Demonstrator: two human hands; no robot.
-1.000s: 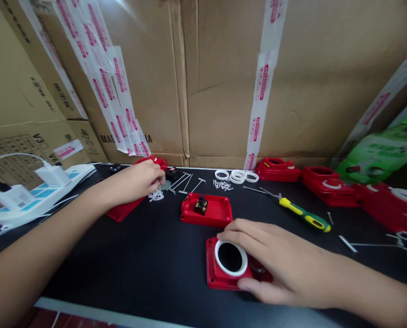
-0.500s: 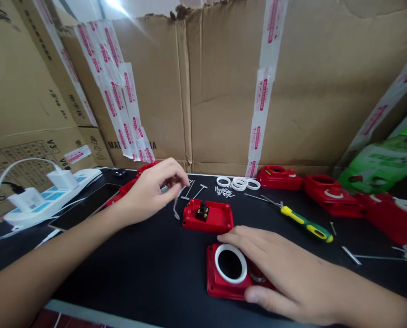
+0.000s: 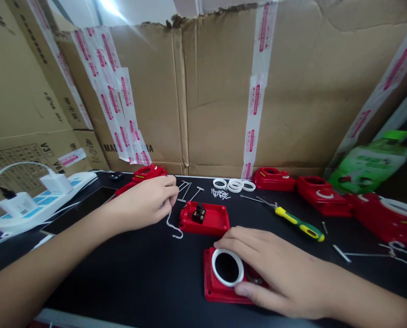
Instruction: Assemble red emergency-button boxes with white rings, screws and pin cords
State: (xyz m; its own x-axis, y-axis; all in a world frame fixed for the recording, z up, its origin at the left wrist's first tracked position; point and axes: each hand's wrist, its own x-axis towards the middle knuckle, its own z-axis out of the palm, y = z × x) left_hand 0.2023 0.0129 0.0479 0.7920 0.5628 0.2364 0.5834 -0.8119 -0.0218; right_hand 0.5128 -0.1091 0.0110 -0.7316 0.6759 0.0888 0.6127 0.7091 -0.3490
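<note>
My left hand (image 3: 155,199) is closed, its fingers curled together, and a white string (image 3: 172,224) hangs from them over the black table top. Just to its right lies an open red plastic box half (image 3: 212,217) with a small black switch block (image 3: 199,213) inside. My right hand (image 3: 270,269) is wrapped over the right part of a red plastic housing (image 3: 210,287), holding it down on the table. A white ring (image 3: 215,273) surrounds the housing's round dark opening, and my thumb lies near that ring. My palm hides the housing's right side.
White rings (image 3: 235,185) and small screws (image 3: 220,194) lie at the back. A yellow-green screwdriver (image 3: 301,223), a metal T-bar (image 3: 342,253) with string and several red housings (image 3: 322,196) are on the right. A power strip (image 3: 46,200) and phone (image 3: 76,212) sit left.
My left hand has turned palm-down and its fingers have closed more; the string now hangs lower, its end curling on the table. My right hand stays on the red housing. The view has shifted slightly.
</note>
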